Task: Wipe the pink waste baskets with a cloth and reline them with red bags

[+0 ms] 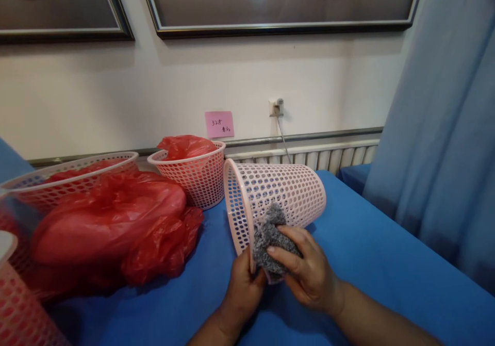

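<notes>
A pink perforated basket point(286, 191) lies on its side on the blue table point(371, 263), its open rim facing left. My left hand point(242, 286) grips the lower part of the rim, fingers curled around it. My right hand point(305, 268) presses a grey fuzzy cloth point(268, 240) against the basket's outer wall near the rim, fingers closed over the cloth.
A large red plastic bag point(116, 222) spills from a pink basket point(69, 168) at the left. A smaller pink basket point(197, 173) holding red plastic stands behind. Another pink basket point(19, 310) sits at the bottom left corner. Blue curtain point(448, 129) hangs at the right.
</notes>
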Action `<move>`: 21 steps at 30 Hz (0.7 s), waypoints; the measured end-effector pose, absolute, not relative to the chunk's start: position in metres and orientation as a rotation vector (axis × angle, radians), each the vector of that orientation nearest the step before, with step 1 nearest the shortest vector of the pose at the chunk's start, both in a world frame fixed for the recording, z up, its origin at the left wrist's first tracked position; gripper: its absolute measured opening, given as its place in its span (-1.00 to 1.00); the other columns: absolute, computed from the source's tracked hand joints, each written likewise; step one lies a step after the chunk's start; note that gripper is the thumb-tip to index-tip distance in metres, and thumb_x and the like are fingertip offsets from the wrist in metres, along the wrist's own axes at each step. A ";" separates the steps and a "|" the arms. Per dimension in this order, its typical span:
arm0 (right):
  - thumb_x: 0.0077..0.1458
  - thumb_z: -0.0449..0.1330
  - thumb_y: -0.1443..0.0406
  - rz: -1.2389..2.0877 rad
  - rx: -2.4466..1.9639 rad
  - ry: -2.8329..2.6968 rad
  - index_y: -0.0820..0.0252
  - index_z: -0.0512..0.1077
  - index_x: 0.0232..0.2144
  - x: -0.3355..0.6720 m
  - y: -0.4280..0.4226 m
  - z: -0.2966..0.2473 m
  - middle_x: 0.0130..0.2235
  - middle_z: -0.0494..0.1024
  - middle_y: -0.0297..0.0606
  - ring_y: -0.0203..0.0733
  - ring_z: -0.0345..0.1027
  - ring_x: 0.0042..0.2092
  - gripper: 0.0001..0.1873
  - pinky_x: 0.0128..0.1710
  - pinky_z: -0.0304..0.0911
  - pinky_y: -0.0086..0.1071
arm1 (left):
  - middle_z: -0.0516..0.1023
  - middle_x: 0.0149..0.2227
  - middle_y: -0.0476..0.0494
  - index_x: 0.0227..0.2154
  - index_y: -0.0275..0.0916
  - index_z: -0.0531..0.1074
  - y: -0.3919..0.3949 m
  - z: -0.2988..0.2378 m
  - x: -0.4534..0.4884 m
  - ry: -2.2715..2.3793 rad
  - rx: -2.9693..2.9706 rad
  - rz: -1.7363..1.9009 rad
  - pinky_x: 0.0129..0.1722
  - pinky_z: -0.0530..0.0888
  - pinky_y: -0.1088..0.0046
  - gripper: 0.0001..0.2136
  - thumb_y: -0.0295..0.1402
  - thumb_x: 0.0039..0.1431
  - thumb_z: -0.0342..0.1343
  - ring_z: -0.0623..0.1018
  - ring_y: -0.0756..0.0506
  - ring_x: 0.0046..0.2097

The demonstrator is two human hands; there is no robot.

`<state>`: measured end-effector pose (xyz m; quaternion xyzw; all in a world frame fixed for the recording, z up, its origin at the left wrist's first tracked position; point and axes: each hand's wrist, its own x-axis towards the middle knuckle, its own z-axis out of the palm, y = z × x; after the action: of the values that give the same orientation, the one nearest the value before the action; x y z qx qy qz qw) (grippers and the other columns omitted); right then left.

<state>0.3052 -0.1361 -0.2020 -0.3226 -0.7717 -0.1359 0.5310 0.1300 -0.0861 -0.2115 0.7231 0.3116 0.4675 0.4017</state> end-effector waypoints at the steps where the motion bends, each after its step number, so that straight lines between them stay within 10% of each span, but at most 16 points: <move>1: 0.19 0.10 0.41 -0.328 -0.748 -1.861 0.01 0.26 0.30 0.306 -0.135 -0.202 0.28 0.25 -0.07 0.03 0.27 0.24 -0.36 0.15 0.38 0.01 | 0.66 -0.26 -0.11 -0.15 -0.25 0.60 -0.089 -0.208 0.128 0.795 1.794 1.236 -0.19 0.56 0.38 -0.74 -0.25 0.13 0.25 0.57 -0.12 -0.29; 13: 0.10 0.19 0.20 0.067 -1.511 -0.847 0.22 0.42 0.19 0.418 -0.054 -0.240 0.11 0.50 0.01 0.14 0.42 0.13 -0.40 0.21 0.27 0.21 | 0.68 -0.06 -0.20 -0.01 -0.20 0.60 -0.076 -0.224 0.132 0.867 2.107 0.951 0.07 0.51 0.22 -0.62 -0.51 0.15 0.05 0.61 -0.22 -0.02; 21: 0.20 0.14 0.42 -0.164 -0.944 -1.566 -0.03 0.23 0.33 0.316 -0.126 -0.215 0.36 0.18 -0.08 0.05 0.21 0.33 -0.33 0.26 0.30 -0.01 | 0.69 -0.08 -0.21 -0.06 -0.17 0.62 -0.073 -0.217 0.142 0.757 2.161 0.941 0.02 0.53 0.25 -0.69 -0.45 0.22 0.06 0.60 -0.22 -0.03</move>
<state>0.3158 -0.1261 -0.2149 -0.4084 -0.6775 -0.0708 0.6077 0.1421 -0.0731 -0.2167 0.8249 0.2890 0.3591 0.3271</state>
